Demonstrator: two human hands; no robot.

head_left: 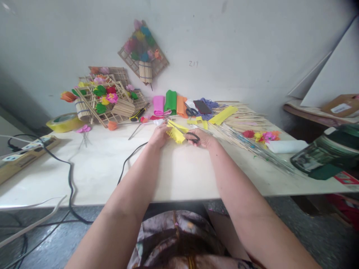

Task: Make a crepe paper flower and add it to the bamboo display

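My left hand (159,136) pinches the left end of a yellow crepe paper strip (176,135), whose lower edge is cut into a fringe. In my right hand (202,138) is a pair of scissors (193,137) with black handles, its fingers closed round the loops. The blades meet the paper's right side and are partly covered by it, so I cannot tell how far apart they are. Just behind lie yellow paper scraps (198,121) and a longer folded yellow strip (223,115).
Pink, green (171,102) and orange paper rolls stand at the back beside a phone (202,107). Wires and sticks (246,118) spread to the right, near a green bottle (327,151). Flower-decorated lattices (106,93), yellow tape (62,122) and a power strip (28,155) are on the left.
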